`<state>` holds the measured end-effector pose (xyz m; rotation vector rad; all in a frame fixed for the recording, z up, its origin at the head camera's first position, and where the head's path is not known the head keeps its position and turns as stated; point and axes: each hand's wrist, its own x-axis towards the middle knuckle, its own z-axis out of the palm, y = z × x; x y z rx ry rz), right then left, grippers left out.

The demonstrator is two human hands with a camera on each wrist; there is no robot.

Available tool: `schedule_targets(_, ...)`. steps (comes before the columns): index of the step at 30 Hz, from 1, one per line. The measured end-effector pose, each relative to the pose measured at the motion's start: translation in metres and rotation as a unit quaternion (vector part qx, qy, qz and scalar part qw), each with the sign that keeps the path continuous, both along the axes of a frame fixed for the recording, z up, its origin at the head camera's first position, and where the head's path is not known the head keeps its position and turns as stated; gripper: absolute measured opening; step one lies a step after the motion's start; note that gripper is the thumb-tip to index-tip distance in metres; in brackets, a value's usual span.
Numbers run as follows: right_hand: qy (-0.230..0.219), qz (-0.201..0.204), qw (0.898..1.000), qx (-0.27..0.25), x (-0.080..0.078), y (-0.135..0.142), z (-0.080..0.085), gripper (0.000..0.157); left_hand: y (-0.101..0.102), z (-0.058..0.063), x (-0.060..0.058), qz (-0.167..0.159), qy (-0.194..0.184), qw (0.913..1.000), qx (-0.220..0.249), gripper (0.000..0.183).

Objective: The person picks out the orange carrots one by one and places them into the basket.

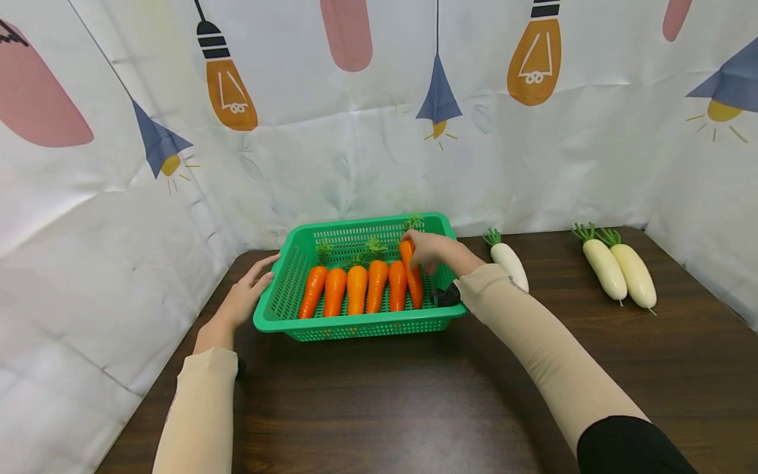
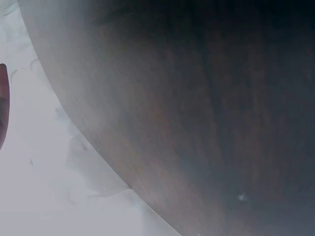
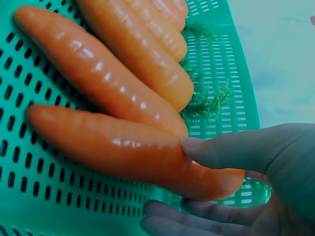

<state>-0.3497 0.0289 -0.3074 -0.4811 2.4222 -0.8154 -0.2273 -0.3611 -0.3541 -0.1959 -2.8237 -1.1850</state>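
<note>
A green plastic basket stands on the table with several orange carrots side by side in it. My right hand reaches over the basket's right side and holds the rightmost carrot near its leafy end. In the right wrist view the thumb lies on top of this carrot, with fingers beneath it; its tip points toward the basket's slotted side. At the basket's left rim my left hand touches the edge with extended fingers. The left wrist view catches only a sliver of the hand.
A white radish with green stalks lies just right of the basket, partly behind the right sleeve. Two more radishes lie side by side farther right. The dark wooden table meets a patterned white curtain behind.
</note>
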Motion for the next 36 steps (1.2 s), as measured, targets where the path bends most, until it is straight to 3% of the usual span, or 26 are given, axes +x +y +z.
schedule_targets(5,0.001,-0.001,1.0,0.018,-0.0013,-0.0017,-0.0013,0.075,-0.0001,0.0,-0.0002,0.002,0.002,1.0,0.002,0.057)
schedule_targets(17,-0.013,-0.016,1.0,0.005,-0.0005,-0.003,-0.0033,0.071,-0.0026,-0.003,-0.0021,0.0,0.003,1.0,0.008,0.057)
schedule_targets(25,0.01,-0.009,0.999,0.039,-0.0017,-0.0045,-0.005,0.066,-0.0008,-0.001,-0.0016,0.001,0.003,0.9999,0.011,0.057)
schedule_targets(36,-0.006,-0.005,0.998,0.059,-0.0002,-0.0063,-0.0066,0.061,0.0025,0.0013,0.0018,-0.001,0.002,1.0,0.007,0.058)
